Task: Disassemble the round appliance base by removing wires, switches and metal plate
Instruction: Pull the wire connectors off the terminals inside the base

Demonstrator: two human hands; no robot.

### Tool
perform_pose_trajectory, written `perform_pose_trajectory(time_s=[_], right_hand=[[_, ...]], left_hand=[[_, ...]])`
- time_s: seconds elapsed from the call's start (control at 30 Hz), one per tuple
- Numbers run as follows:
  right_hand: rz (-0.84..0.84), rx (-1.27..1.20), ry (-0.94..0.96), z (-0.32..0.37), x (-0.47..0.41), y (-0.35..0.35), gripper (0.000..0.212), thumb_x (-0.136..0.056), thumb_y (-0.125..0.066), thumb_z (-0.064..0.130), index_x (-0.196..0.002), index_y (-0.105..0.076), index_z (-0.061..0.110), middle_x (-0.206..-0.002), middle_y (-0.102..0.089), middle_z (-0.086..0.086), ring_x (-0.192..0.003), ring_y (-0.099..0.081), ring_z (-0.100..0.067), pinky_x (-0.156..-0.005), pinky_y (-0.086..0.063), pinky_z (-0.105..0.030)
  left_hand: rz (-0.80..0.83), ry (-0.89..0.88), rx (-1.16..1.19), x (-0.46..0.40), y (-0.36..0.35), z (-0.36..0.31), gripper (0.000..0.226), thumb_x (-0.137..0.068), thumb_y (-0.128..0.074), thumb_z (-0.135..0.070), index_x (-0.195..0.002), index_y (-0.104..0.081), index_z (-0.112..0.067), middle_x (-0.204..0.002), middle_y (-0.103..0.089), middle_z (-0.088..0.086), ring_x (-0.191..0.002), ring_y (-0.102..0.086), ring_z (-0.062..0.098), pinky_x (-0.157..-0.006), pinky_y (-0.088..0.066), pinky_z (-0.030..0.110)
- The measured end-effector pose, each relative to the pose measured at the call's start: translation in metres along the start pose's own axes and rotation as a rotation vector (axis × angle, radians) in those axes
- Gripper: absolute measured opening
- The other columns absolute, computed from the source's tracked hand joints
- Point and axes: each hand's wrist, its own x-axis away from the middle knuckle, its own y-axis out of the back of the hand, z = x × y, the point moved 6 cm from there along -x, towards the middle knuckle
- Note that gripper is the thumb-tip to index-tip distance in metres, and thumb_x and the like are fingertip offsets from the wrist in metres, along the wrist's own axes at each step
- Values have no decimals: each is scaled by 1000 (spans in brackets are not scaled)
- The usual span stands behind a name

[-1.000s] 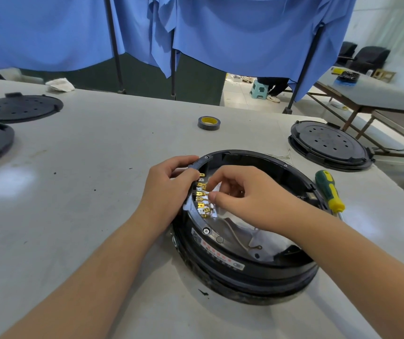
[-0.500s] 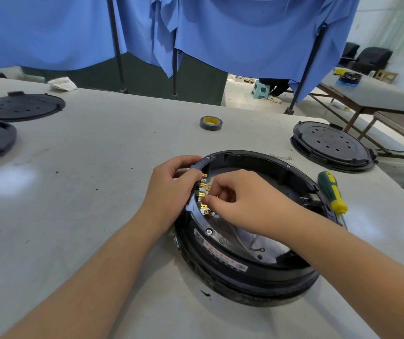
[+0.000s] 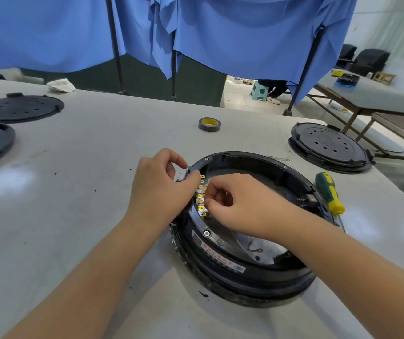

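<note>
The round black appliance base (image 3: 245,277) lies open side up on the grey table (image 3: 73,216). A row of brass spade terminals (image 3: 201,194) lines the inside of its left wall. My left hand (image 3: 159,189) grips the switch block at the left rim, thumb and fingers curled around it. My right hand (image 3: 240,206) reaches inside the base and pinches at the lower terminals. A thin wire with a ring lug (image 3: 254,250) lies on the shiny metal plate (image 3: 257,243) inside.
A green and yellow screwdriver (image 3: 329,193) lies beside the base at its right. A tape roll (image 3: 209,124) sits further back. Black round covers lie at the right (image 3: 329,146) and at the far left (image 3: 18,108). Blue curtains hang behind the table.
My right hand has shifted slightly lower along the terminal row. My left hand keeps its grip at the rim, with its fingers raised a little more over the edge.
</note>
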Motion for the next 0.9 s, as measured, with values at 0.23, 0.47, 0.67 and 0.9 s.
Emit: perform_pose_trajectory(time_s=[0.23, 0.47, 0.67, 0.9], right_hand=[[-18, -23, 16, -2, -2, 1, 11, -85, -56, 27, -75, -60, 27, -69, -63, 7, -63, -56, -6, -62, -50, -31], [0, -44, -5, -3, -2, 2, 13, -86, -56, 28, -74, -60, 28, -66, -62, 9, -61, -55, -5, -61, -49, -29], [-28, 79, 13, 2, 5, 2, 10, -87, -52, 31, -80, -57, 27, -67, -59, 10, -63, -54, -6, -57, -44, -28], [-21, 63, 16, 1, 4, 2, 10, -87, -53, 30, -79, -58, 27, -69, -61, 9, -65, -56, -7, -60, -48, -31]], left_hand=[[200, 62, -24, 2, -2, 0, 19, -77, -71, -35, -89, -59, -26, -36, -44, -10, -37, -42, 5, -52, -46, 32], [260, 16, 2, 2, -5, -2, 28, -83, -67, -29, -108, -55, -27, -38, -42, -10, -39, -42, 4, -53, -39, 27], [255, 19, 35, 1, -8, 1, 26, -85, -65, -26, -110, -58, -25, -37, -38, -9, -39, -39, 6, -53, -36, 26], [276, 24, 58, 1, -9, 3, 22, -85, -64, -26, -107, -60, -27, -37, -38, -10, -39, -37, 5, -52, -37, 26]])
